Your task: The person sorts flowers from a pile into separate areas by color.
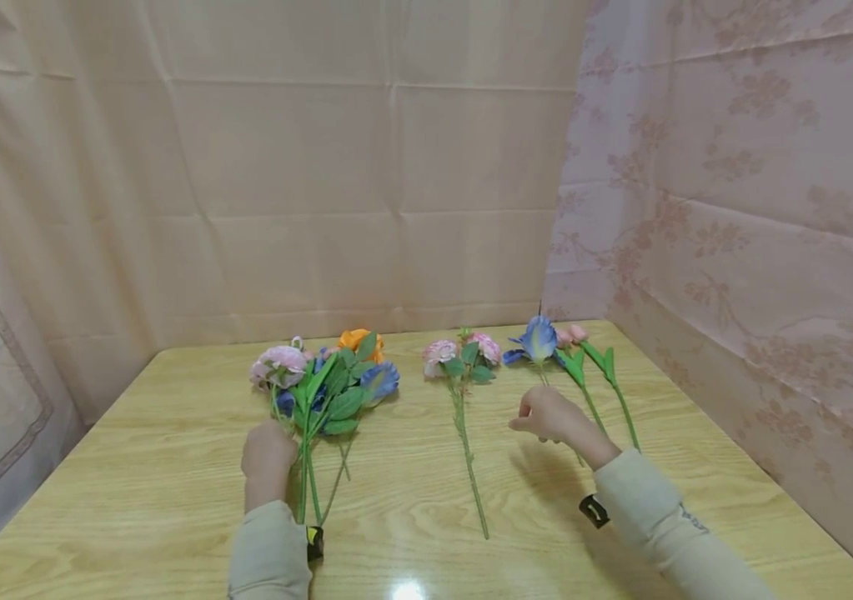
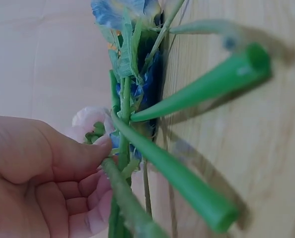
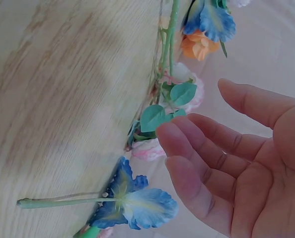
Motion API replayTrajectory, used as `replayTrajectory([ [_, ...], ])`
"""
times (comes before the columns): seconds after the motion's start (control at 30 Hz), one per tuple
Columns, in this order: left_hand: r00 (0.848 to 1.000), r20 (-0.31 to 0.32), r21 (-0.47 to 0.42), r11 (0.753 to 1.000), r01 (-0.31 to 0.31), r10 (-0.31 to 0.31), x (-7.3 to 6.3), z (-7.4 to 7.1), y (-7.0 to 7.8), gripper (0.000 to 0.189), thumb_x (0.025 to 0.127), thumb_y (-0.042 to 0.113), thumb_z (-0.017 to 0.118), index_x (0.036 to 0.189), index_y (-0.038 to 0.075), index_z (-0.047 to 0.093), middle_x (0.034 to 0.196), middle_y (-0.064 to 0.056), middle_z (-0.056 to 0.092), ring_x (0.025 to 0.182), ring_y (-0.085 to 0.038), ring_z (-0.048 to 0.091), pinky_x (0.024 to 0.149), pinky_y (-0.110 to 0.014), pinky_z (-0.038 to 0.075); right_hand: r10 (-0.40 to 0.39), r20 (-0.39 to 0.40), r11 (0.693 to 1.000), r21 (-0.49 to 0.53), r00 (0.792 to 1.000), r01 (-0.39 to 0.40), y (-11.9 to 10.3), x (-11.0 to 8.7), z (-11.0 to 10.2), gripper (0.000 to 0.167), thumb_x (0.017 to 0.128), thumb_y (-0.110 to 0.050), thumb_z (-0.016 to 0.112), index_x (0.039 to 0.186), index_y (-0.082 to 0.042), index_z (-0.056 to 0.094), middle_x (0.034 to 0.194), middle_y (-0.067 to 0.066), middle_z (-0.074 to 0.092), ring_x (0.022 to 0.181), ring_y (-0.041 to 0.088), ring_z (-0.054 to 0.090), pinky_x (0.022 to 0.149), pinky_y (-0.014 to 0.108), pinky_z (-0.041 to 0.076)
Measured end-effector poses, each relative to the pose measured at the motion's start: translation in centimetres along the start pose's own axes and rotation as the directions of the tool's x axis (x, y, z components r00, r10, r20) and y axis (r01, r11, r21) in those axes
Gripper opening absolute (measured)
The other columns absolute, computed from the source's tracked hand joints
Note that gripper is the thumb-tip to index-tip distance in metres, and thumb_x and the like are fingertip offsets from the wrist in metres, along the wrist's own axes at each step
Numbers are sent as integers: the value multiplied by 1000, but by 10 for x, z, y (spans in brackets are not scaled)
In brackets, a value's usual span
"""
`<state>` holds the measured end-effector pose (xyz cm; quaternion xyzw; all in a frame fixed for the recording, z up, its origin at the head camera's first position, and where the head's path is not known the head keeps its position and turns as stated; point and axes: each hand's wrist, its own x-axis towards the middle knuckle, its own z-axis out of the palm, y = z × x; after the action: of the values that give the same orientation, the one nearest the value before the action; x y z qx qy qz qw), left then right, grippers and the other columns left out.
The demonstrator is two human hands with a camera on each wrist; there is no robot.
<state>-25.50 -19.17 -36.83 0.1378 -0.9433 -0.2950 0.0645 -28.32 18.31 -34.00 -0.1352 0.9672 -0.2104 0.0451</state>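
At the left of the table, in the head view, my left hand (image 1: 268,458) pinches a green flower stem (image 2: 125,198) between thumb and fingers. Just beyond it lies a bunch of artificial flowers: a pale pink bloom (image 1: 279,365), an orange bloom (image 1: 361,340) and a blue iris (image 1: 379,381), their stems crossing. My right hand (image 1: 557,421) hovers over the table with loosely bent fingers, thumb apart, holding nothing. Close ahead of it lies another blue iris (image 1: 534,340), whose short stem (image 3: 63,202) shows in the right wrist view.
Between the hands lies a long-stemmed branch with two pink blooms (image 1: 440,354). Pink tulips (image 1: 570,335) with green stems (image 1: 624,410) lie to the right, partly behind the right hand. A beige curtain (image 1: 283,167) hangs behind the wooden table (image 1: 171,500), and a floral cloth (image 1: 771,208) hangs at right.
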Motion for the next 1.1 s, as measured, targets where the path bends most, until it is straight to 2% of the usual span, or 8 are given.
replayTrajectory([
  [0.27,997,-66,47,998,-39,42,0,-6,-1,7,70,-3,47,65,-6,52,73,-25,55,68,-38,56,52,-43,45,-14,8,1000,-6,1000,14,-5,-2,1,20,82,-18,64,71,-2,65,57,8,59,44,15,51,40,26,40],
  [0.43,996,-90,-7,1000,-5,4,-3,-12,4,7,68,-4,47,69,-8,53,75,-27,55,68,-39,55,48,-43,45,-2,20,1000,-7,1000,2,-10,-3,1,18,82,-19,64,75,-3,65,64,7,61,49,19,56,42,28,42],
  [0.53,995,-104,-10,1000,-12,11,-5,-15,7,5,68,-4,47,66,-6,50,74,-27,54,67,-39,54,47,-43,44,2,32,1000,-3,999,-2,-10,-3,1,19,82,-21,65,74,-4,65,64,6,62,48,17,56,44,28,43],
  [0.6,993,-111,-1,1000,-25,25,-6,-17,7,5,68,-4,48,63,-5,49,73,-26,54,66,-39,54,48,-43,44,-23,31,1000,-2,999,23,-7,-2,2,21,82,-24,65,73,-5,65,64,4,61,46,14,54,44,27,43],
  [0.77,991,-123,25,998,-53,56,-7,-21,9,7,68,-5,50,61,-5,49,69,-24,54,63,-37,54,49,-43,44,-42,7,999,8,999,42,-8,-1,3,20,83,-21,64,72,-3,64,63,5,60,46,14,54,45,27,42],
  [0.87,990,-123,25,998,-62,65,-9,-24,12,8,70,-4,51,62,-5,48,67,-23,54,61,-35,53,49,-42,44,-26,-15,1000,10,1000,26,-12,-2,4,17,82,-17,63,73,-3,64,63,7,60,47,15,54,46,27,42],
  [1.1,990,-100,41,995,-94,97,-10,-27,18,6,74,-4,51,69,-8,51,71,-25,54,64,-34,52,53,-42,44,-31,-38,1000,-6,999,30,-12,-3,9,16,81,-17,65,72,-4,65,64,4,60,45,12,52,45,26,41],
])
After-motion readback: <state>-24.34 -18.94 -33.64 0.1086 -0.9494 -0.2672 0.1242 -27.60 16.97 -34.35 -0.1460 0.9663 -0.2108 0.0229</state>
